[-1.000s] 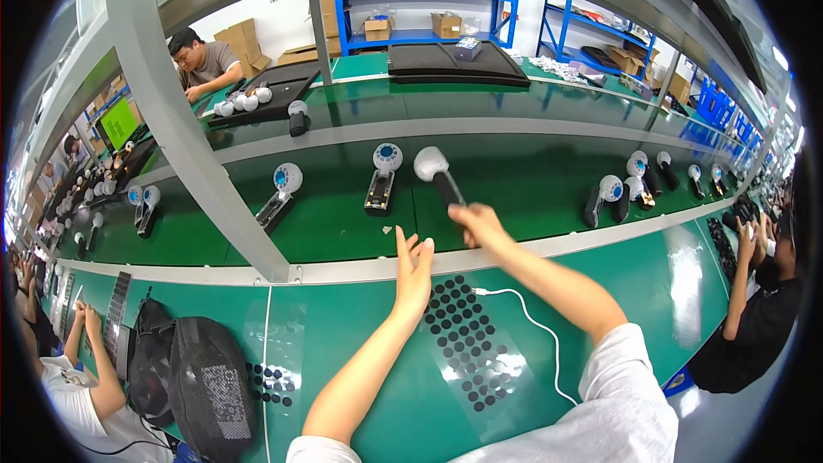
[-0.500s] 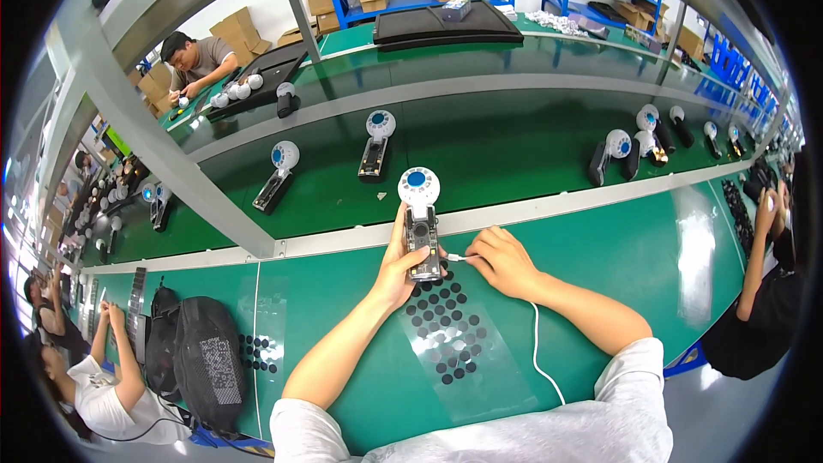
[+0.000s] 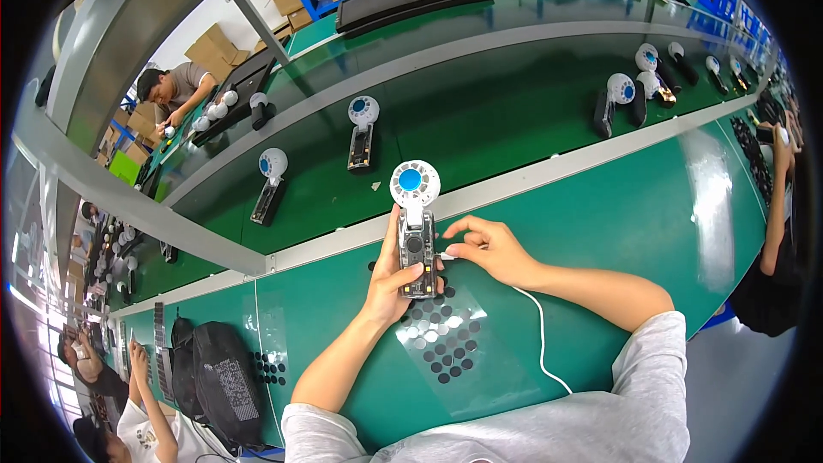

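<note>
My left hand (image 3: pixel 390 287) is wrapped around the dark see-through handle of a handheld fan (image 3: pixel 417 249), thumb on its front. The fan stands upright, its round white head with a blue centre facing up. At the right side of the handle is the plug of a white cable (image 3: pixel 542 334). My right hand (image 3: pixel 493 250) has its thumb against that plug, with the index finger raised and curved above it; its other fingers are partly hidden. The cable runs from under this hand toward my body. Below the fan, a clear sheet (image 3: pixel 493 369) bears several round black stickers.
Across the metal rail, similar fans (image 3: pixel 360 133) lie on the dark green belt. A metal post (image 3: pixel 171 214) slants at the left. On the green bench stands a black backpack (image 3: pixel 219 377). A glossy clear sheet (image 3: pixel 710 180) lies at the right. Other people work on both sides.
The view has tilted and shifted. My right index finger has lifted away from the plug, while the thumb stays near it. The left hand still holds the fan.
</note>
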`<state>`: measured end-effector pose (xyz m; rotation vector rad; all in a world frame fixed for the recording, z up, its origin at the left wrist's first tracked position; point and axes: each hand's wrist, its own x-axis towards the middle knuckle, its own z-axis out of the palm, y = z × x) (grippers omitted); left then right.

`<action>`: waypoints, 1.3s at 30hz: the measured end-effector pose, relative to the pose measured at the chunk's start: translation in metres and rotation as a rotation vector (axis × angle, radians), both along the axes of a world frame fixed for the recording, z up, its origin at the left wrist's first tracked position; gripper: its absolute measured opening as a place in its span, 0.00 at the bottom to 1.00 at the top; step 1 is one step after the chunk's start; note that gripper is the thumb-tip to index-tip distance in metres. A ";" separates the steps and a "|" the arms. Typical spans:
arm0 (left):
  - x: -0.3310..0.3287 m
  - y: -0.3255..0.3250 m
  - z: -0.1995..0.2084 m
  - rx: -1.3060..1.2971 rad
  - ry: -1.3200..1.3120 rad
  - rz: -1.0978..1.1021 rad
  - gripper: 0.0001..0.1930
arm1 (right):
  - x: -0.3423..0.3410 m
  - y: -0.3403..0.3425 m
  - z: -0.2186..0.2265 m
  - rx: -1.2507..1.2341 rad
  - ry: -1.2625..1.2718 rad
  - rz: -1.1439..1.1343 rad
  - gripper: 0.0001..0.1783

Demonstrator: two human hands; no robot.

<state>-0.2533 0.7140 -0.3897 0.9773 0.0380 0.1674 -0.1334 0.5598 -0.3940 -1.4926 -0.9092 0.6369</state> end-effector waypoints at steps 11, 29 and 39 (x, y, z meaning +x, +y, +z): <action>0.003 -0.005 -0.004 0.103 -0.013 -0.035 0.48 | 0.003 0.000 -0.009 0.076 -0.099 -0.052 0.07; 0.032 -0.001 0.023 0.636 0.165 -0.029 0.46 | 0.029 0.000 -0.019 0.024 0.095 0.191 0.09; 0.229 0.054 0.003 1.635 -0.375 0.439 0.34 | 0.021 -0.008 -0.012 0.076 -0.103 -0.145 0.10</action>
